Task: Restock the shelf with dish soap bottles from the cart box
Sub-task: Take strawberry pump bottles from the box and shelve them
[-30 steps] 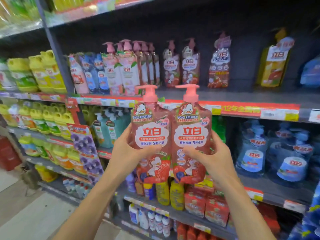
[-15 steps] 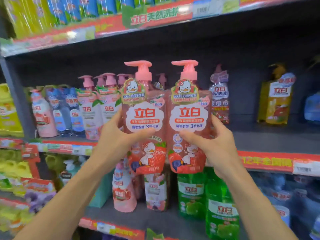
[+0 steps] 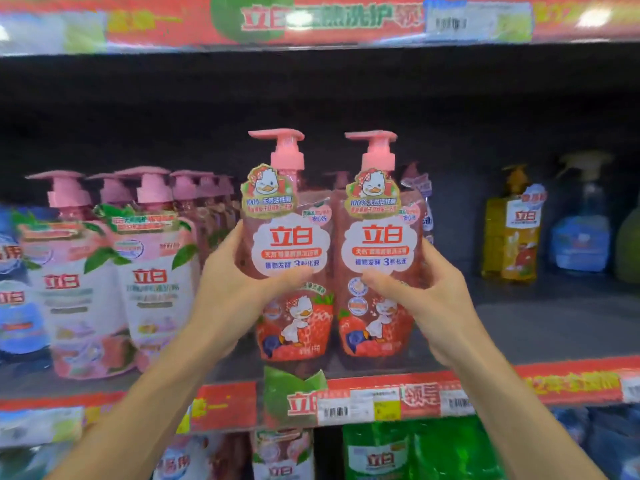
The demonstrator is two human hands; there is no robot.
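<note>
Two pink pump bottles of dish soap with duck and strawberry labels stand upright side by side over the front of the shelf (image 3: 540,327). My left hand (image 3: 232,299) grips the left bottle (image 3: 294,244) around its middle, thumb across the label. My right hand (image 3: 433,303) grips the right bottle (image 3: 381,244) the same way. Their bases are level with the shelf's front edge; whether they rest on it is unclear. The cart box is out of view.
A row of pink-pump bottles (image 3: 149,271) fills the shelf to the left. A yellow bottle (image 3: 512,233) and a blue spray bottle (image 3: 581,233) stand at the back right. A red price strip (image 3: 398,400) runs along the shelf edge. Green refill bags (image 3: 408,452) sit below.
Both hands have carried the two bottles up and forward to the shelf with the pink-pump row. The view has risen and moved closer to the shelf.
</note>
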